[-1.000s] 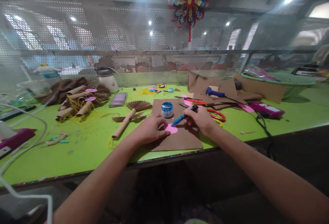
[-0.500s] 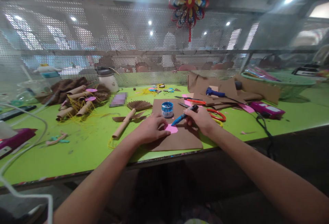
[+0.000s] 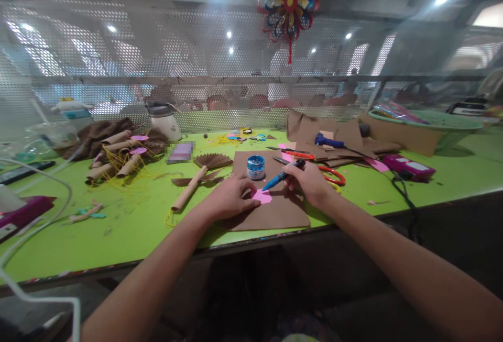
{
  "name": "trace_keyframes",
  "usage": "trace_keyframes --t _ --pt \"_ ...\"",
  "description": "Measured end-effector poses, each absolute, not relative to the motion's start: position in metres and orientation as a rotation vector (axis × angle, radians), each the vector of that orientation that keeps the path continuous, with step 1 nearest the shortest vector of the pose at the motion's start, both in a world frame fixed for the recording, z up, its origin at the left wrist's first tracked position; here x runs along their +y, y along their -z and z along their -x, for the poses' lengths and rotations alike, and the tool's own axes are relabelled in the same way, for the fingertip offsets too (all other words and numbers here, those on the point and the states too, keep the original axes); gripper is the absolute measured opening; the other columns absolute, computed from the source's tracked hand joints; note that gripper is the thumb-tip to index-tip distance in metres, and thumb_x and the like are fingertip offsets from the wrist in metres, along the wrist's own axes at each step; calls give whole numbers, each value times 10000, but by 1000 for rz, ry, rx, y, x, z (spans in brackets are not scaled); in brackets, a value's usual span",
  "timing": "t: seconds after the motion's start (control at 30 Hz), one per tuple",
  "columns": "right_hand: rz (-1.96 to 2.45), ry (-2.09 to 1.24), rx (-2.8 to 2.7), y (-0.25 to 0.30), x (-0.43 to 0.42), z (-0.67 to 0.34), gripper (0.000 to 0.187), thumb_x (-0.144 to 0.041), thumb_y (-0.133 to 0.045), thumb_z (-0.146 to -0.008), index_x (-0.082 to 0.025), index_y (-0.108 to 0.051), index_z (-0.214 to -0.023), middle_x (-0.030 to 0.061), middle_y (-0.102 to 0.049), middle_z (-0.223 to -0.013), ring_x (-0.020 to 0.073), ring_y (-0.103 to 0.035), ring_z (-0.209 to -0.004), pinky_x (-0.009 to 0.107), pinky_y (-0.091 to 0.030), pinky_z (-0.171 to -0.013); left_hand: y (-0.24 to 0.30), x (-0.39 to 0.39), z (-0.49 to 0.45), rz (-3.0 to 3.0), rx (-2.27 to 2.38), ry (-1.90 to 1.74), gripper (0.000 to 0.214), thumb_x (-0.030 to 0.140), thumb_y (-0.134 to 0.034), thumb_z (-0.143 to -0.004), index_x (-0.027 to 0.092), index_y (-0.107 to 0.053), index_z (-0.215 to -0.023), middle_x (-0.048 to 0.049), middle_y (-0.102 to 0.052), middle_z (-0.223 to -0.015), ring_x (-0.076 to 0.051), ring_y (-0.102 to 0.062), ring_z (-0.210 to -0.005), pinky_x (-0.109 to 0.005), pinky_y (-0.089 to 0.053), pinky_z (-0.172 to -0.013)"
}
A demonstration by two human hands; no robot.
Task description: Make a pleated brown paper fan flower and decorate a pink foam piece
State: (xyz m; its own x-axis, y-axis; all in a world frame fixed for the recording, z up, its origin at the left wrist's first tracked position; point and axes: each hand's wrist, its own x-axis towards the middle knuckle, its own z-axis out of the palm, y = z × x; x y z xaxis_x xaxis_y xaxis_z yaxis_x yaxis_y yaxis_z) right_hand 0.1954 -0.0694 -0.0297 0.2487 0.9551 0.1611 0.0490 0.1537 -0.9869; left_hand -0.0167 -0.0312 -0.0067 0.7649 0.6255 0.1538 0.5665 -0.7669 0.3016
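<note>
A small pink paper piece (image 3: 264, 196) lies on a sheet of brown cardboard (image 3: 275, 216). My left hand (image 3: 231, 195) grips the paper's left edge between thumb and fingers. In my right hand (image 3: 304, 180) is a blue marker (image 3: 278, 180), slanted down to the left, its tip at the paper's upper edge. Just behind the paper stands a round blue-and-white jar (image 3: 256, 167). Red-handled scissors (image 3: 333, 175) lie partly hidden beyond my right hand. A craft knife with an orange handle (image 3: 298, 154) rests at the cardboard's back edge.
On the green table (image 3: 137, 227), cardboard tubes with yellow strings (image 3: 129, 158) and a tube with a pleated paper fan (image 3: 192, 187) lie left. A blue glue gun (image 3: 329, 141), brown cardboard sheets and a green basket (image 3: 444, 127) are at right. A white cable (image 3: 39, 297) hangs over the left edge.
The marker and my right hand have shifted very slightly. My left hand stays in place on the pink paper.
</note>
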Motion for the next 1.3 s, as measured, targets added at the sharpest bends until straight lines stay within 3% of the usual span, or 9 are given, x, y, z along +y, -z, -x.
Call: trace_keyframes --t 0.93,1.3 --pt "1284 -886 -1133 27 -71 -193 179 -239 -563 -714 -155 -534 -559 13 -587 -480 80 -463 -357 202 -391 -368 6 -33 17 -2721 946 -371 328 461 -541 -775 210 -623 -969 -61 -579 -1036 -217 -526 -928 -303 -408 -782" --pt "1292 -861 -1123 28 -71 -194 173 -246 -559 -679 -160 -532 -531 2 -566 -436 75 -437 -337 189 -334 -342 5 -33 16 -2700 957 -357 301 449 -544 -779 212 -630 -942 -59 -600 -991 -214 -539 -902 -308 -405 -788"
